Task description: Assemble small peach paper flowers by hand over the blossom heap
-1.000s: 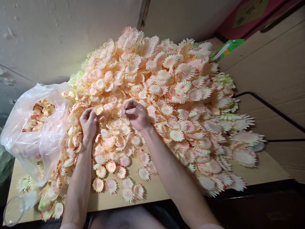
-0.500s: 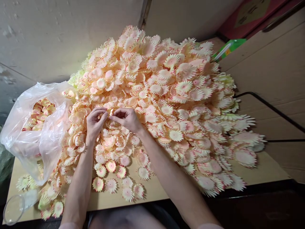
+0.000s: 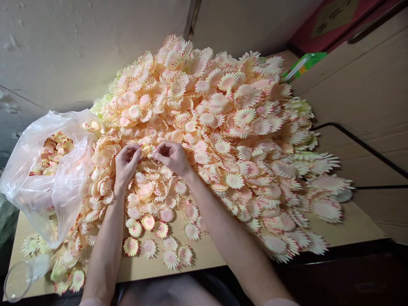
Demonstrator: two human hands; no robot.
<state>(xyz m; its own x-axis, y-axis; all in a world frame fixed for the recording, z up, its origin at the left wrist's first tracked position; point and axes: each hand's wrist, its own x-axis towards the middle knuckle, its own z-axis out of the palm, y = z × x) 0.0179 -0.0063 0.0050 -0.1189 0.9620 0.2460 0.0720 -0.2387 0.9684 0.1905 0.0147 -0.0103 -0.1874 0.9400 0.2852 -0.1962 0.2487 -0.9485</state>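
Note:
Between my fingertips is a small cream flower piece (image 3: 148, 151) with a fringed, petal-like edge. My left hand (image 3: 126, 163) pinches its left side, the thumb and forefinger closed. My right hand (image 3: 174, 157) is closed in a pinch at its right edge. Both hands are just over a big heap of pale pink-and-cream artificial flower pieces (image 3: 219, 123), whose rims are toothed and tipped with red. Below the hands, several single flower pieces (image 3: 148, 222) lie face up near the table's front edge.
A translucent plastic bag (image 3: 70, 191) at the left holds more, redder-edged pieces. A clear plastic cup (image 3: 19, 278) lies on its side at the front left corner of the wooden table (image 3: 357, 225). Cardboard (image 3: 357, 93) and a green packet (image 3: 304, 66) stand at the right.
My right hand has shifted slightly right, so the hands are a little further apart. More of the flower piece between them now shows, spread open.

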